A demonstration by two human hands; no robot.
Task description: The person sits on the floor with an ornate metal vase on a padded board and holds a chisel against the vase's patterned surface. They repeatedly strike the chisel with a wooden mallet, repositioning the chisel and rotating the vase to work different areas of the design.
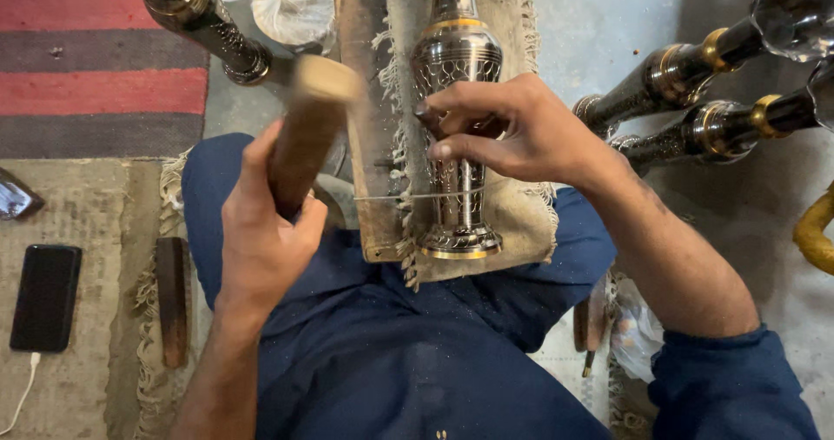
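The left hand [265,231] clenches a wooden mallet [304,136], raised left of the metal vase [456,119]; the right hand [512,132] fingers pinch a thin chisel [417,197] lying across its upright stem.

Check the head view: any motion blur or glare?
Head view: the wooden mallet in the left hand is smeared by motion blur at its top; the vase under the right hand is sharp, with bright glints on its metal; soft, even light, faint shadows.

Silver vase [456,66], engraved lattice, gold bands; brown wooden mallet [304,140]; red-grey striped rug [87,58]; black phone [45,297]; navy clothing [408,362].
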